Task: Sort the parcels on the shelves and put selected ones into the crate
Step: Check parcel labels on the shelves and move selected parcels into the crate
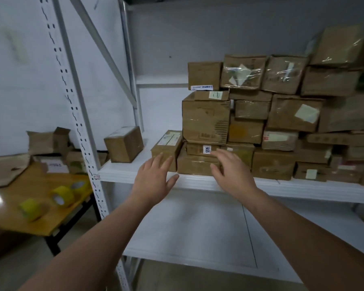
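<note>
Several brown cardboard parcels are stacked on the white shelf (122, 173), filling its right half. A small labelled parcel (168, 143) stands at the stack's left foot. Beside it lies a flat parcel (194, 165) under a thin one with a "1206" sticker (200, 149). One lone parcel (123, 143) sits apart at the shelf's left end. My left hand (153, 179) is stretched out with straight fingers, its tips in front of the small labelled parcel. My right hand (231, 171) is spread open in front of the flat parcel. Neither hand holds anything. No crate is in view.
The lower shelf board (189, 232) lies bare below my arms. A perforated white upright (86, 156) stands at the shelf's left corner. Left of it, a wooden table (40, 225) carries yellow tape rolls (62, 195) and opened cardboard boxes (48, 141).
</note>
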Available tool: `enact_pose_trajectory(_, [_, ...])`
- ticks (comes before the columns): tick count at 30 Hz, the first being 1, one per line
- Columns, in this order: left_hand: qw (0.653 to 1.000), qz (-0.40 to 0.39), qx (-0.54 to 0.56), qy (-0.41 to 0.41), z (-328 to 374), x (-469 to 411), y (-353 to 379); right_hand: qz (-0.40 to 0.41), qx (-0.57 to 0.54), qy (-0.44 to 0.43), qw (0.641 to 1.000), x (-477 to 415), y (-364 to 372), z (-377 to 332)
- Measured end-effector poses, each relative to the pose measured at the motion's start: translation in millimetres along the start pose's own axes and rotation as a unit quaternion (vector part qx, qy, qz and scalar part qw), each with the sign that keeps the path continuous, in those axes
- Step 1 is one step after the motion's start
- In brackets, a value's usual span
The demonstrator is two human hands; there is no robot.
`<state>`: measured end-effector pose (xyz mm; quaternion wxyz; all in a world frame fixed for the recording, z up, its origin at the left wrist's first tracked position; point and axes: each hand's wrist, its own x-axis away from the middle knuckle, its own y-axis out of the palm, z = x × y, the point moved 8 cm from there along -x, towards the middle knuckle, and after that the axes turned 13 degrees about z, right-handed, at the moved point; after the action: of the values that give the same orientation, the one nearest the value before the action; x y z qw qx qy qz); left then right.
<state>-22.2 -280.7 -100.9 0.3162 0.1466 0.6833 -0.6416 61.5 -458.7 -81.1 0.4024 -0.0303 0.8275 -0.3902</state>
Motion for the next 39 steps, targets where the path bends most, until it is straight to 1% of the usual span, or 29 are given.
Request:
enact_pose_trajectory(6, [0.999, -0.001, 0.011, -0.045, -35.9, -29.2, 47.8, 0.015, -0.070, 0.036, 0.997, -20.6, 66.1, 8.3])
enact_pose_trajectory(10, [0.997, -0.008, 0.012, -0.081, -54.7, -43.7, 80.7, 0.007, -0.085, 0.038, 0.996, -20.5, 109.5, 7.4])
enact_pose_trajectory(12, [0.996, -0.013, 0.022, -0.085, -61.3, -58.8, 94.7, 0.014, -0.090, 0.039, 0.995, -27.4, 122.4, 5.3])
enact_pose_trajectory(16, [0.995, -0.029, 0.040, -0.085, -67.7, -97.8, 118.5, 0.041, -0.089, 0.044, 0.994, -40.3, 131.0, 5.0])
enact_pose_trajectory(20, [0.993, -0.069, 0.041, -0.087, -73.8, -124.7, 146.9, 0.069, -0.084, 0.077, 0.991, -48.6, 139.1, 8.4])
enact_pose_trajectory(23, [0.991, -0.057, 0.083, -0.089, -79.8, -130.6, 151.6, 0.089, -0.090, 0.097, 0.987, -49.4, 147.8, 0.6])
enact_pose_trajectory(25, [0.989, -0.035, 0.115, -0.088, -91.1, -127.8, 145.7, 0.093, -0.118, 0.119, 0.981, -51.1, 157.7, -9.9])
enact_pose_trajectory(28, [0.985, 0.012, 0.149, -0.081, -121.6, -109.1, 130.6, 0.093, -0.185, 0.175, 0.963, -55.8, 174.8, -31.1])
enact_pose_trajectory(30, [0.981, 0.035, 0.178, -0.074, -144.2, -92.2, 122.0, 0.057, -0.218, 0.237, 0.945, -60.2, 191.1, -47.4])
enact_pose_trajectory(32, [0.974, 0.052, 0.211, -0.069, -162.6, -77.5, 113.9, 0.013, -0.262, 0.322, 0.910, -61.1, 211.4, -61.7])
enact_pose_trajectory(34, [0.965, 0.071, 0.245, -0.060, -173.5, -66.4, 105.9, -0.006, -0.309, 0.399, 0.863, -58.0, 230.8, -69.8])
enact_pose_trajectory(36, [0.958, 0.080, 0.272, -0.046, -179.0, -56.0, 100.8, -0.013, -0.341, 0.447, 0.827, -53.5, 245.6, -74.8])
enact_pose_trajectory(39, [0.953, 0.091, 0.290, -0.019, -181.9, -41.1, 97.5, -0.013, -0.380, 0.482, 0.789, -46.8, 256.3, -80.3])
